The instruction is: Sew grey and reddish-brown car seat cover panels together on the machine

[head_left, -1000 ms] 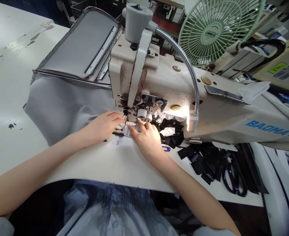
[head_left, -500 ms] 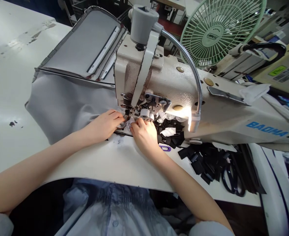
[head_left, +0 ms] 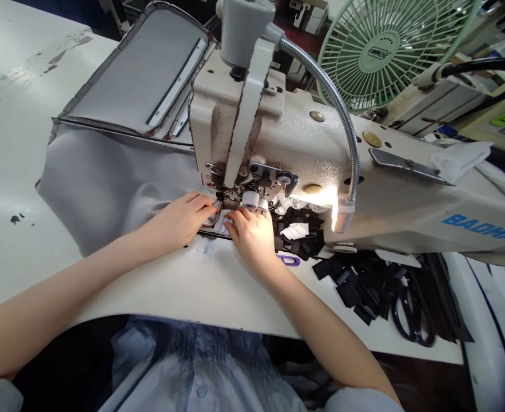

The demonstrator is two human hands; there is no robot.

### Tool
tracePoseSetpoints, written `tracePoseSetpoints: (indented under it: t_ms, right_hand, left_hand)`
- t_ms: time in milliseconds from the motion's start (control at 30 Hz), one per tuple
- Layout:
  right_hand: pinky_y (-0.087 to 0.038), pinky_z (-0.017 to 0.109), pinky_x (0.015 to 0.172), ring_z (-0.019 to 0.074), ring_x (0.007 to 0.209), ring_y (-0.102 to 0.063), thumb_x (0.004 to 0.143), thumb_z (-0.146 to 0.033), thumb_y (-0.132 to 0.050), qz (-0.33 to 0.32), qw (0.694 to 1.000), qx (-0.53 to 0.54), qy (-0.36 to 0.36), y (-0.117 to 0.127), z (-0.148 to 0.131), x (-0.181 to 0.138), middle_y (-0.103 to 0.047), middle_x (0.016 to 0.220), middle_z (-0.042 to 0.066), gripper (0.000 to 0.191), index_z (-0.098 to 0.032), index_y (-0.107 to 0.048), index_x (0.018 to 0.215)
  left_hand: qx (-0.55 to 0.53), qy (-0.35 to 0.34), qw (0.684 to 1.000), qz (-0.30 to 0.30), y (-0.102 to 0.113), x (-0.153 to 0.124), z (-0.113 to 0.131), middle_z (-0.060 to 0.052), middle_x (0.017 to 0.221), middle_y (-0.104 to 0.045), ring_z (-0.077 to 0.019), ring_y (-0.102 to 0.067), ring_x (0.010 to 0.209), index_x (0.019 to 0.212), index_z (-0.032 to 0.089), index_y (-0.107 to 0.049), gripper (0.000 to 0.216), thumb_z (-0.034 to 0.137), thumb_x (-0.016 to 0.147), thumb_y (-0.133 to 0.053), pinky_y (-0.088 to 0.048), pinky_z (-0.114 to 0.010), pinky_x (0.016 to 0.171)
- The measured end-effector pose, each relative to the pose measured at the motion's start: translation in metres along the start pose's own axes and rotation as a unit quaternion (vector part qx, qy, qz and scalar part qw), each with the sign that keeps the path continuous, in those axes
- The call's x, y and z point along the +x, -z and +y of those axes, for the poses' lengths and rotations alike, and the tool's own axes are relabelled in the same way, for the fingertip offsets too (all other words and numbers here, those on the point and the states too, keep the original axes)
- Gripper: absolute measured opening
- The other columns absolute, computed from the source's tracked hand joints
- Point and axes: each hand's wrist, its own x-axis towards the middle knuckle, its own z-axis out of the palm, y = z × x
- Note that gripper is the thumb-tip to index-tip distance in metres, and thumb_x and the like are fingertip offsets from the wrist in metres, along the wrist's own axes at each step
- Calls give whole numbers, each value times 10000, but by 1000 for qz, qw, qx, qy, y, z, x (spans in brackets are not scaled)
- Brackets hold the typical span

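A large piece of grey fabric [head_left: 106, 171] with dark bound edges lies under the head of the sewing machine [head_left: 278, 131]. My left hand [head_left: 181, 220] is closed on the fabric's edge, its fingertips just left of the presser foot [head_left: 220, 200]. Right of the foot, my right hand [head_left: 252, 232] pinches a small white strip of cloth [head_left: 223, 223] that lies against the fabric. Its thumb and forefinger touch the strip, while the other fingers curl under the machine head. The exact grip of the fingertips is partly hidden.
Small black fabric tabs [head_left: 355, 286] and a folded white piece [head_left: 295, 231] lie right of my right hand. Near them are a purple clip [head_left: 289, 260] and dark-handled scissors [head_left: 410, 320]. A lit lamp [head_left: 344, 214] hangs on a bent metal neck; a green fan [head_left: 376, 54] stands behind.
The view has shifted slightly. My right thumb and forefinger have spread a little at the white strip, which now lies flatter. My left hand keeps its place on the fabric.
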Motion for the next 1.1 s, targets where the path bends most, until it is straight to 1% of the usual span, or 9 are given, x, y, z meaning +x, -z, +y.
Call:
tracePoseSetpoints:
  t_ms: [100, 233, 433, 533, 633, 767, 867, 967, 1100]
  right_hand:
    - [-329, 372, 813, 249, 949, -587, 982, -299, -594, 4, 1000, -30, 0, -2, -2, 0, -710, 1008, 95, 197, -197, -687, 1123]
    - [-333, 388, 836, 260, 1002, -562, 1017, -246, -507, 19, 998, -64, 10, -5, -5, -5, -689, 1114, 117, 252, -191, -667, 1205]
    - [-344, 387, 862, 247, 1080, -514, 1046, -224, -421, 27, 998, -54, 24, -10, -12, -9, -651, 1258, 111, 339, -165, -580, 1339]
    - [-339, 400, 886, 250, 1113, -494, 1045, -221, -404, 28, 998, -46, 29, -12, -15, -8, -637, 1289, 104, 336, -173, -576, 1330]
    - [-333, 412, 913, 251, 1094, -503, 1036, -211, -401, 10, 999, -36, 27, -12, -18, -5, -644, 1267, 97, 324, -194, -593, 1297]
    - [-331, 425, 938, 263, 1080, -520, 1023, -275, -456, -29, 999, -14, 10, -5, -19, -2, -638, 1279, 94, 331, -216, -588, 1321]
    - [-321, 439, 953, 260, 1071, -529, 1029, -296, -452, -52, 999, -5, -7, -1, -19, 0, -618, 1330, 82, 328, -246, -601, 1318]
    - [-301, 447, 969, 267, 1106, -517, 1033, -323, -464, -47, 999, -1, -13, 0, -18, -1, -600, 1369, 70, 317, -284, -615, 1308]
    - [-273, 449, 989, 275, 1113, -511, 1005, -363, -549, -30, 1000, 5, -4, 0, -15, -4, -638, 1329, 69, 326, -284, -611, 1315]
  left_hand:
    - [-31, 1, 1000, 1, 0, 2, -5, -125, 1084, -636, -254, -567, 1020, 1161, 124, -656, 363, 68, 919, -390, -522, -398, 919]
    - [-151, 42, 988, -1, 1, 5, -23, -78, 1135, -666, -232, -596, 1070, 1133, 207, -690, 314, 207, 955, -432, -513, -402, 985]
    - [-351, 134, 927, -19, 9, 9, -38, -83, 1164, -700, -240, -629, 1108, 1123, 201, -718, 326, 377, 921, -531, -499, -408, 1039]
    - [-405, 167, 899, -17, 13, 11, -36, -90, 1156, -711, -261, -639, 1106, 1087, 195, -737, 355, 443, 873, -599, -510, -406, 1029]
    - [-425, 178, 887, -10, 13, 12, -34, -82, 1130, -721, -260, -645, 1094, 1050, 200, -748, 339, 442, 849, -624, -502, -406, 1038]
    - [-422, 181, 888, -15, 12, 11, -36, -80, 1143, -713, -252, -637, 1095, 1074, 193, -734, 324, 385, 847, -605, -498, -406, 1030]
    - [-389, 165, 906, -16, 11, 10, -36, -82, 1135, -705, -249, -627, 1090, 1093, 192, -725, 327, 372, 867, -574, -484, -420, 1035]
    - [-341, 132, 931, -11, 10, 8, -35, -81, 1141, -693, -244, -611, 1110, 1116, 203, -721, 331, 367, 905, -526, -461, -427, 1059]
    - [-283, 91, 955, -11, 8, 7, -31, -73, 1168, -672, -237, -603, 1118, 1139, 227, -710, 337, 389, 951, -483, -469, -408, 1050]
